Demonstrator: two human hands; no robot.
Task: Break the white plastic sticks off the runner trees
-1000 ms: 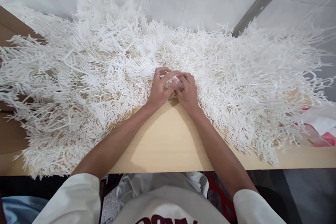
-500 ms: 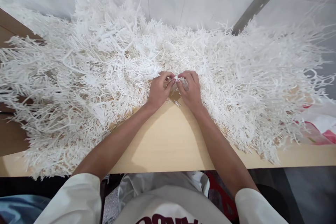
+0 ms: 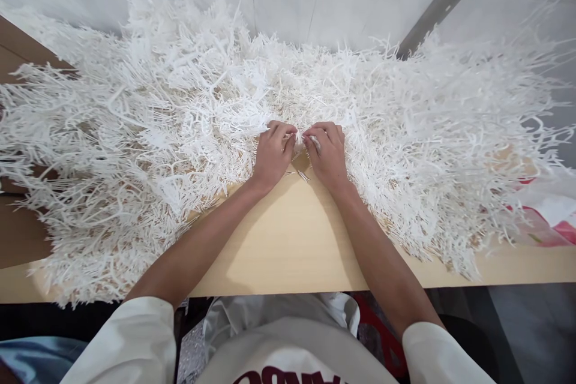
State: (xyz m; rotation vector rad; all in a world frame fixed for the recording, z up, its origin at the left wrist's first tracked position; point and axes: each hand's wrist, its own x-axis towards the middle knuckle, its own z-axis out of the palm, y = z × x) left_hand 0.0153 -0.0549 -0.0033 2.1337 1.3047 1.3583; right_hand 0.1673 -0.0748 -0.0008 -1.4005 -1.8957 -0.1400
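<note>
A huge heap of thin white plastic branch-like pieces (image 3: 180,108) covers most of a light wooden table (image 3: 288,246). My left hand (image 3: 271,155) and my right hand (image 3: 327,153) meet at the heap's near edge, knuckles up, fingers curled. Between the fingertips both hands pinch a small white plastic piece (image 3: 302,137) with short prongs. A few loose little sticks (image 3: 302,175) lie on the bare wood just below my hands.
White tiled wall behind the heap, with a grey metal bar (image 3: 445,0) slanting at upper right. A red-and-white plastic bag (image 3: 549,216) lies at the table's right end. Brown cardboard (image 3: 18,234) shows at left. The table's front edge runs near my body.
My hands shifted slightly toward me and to the right, from deeper in the heap to its near edge. The fingers have closed tighter around the small piece.
</note>
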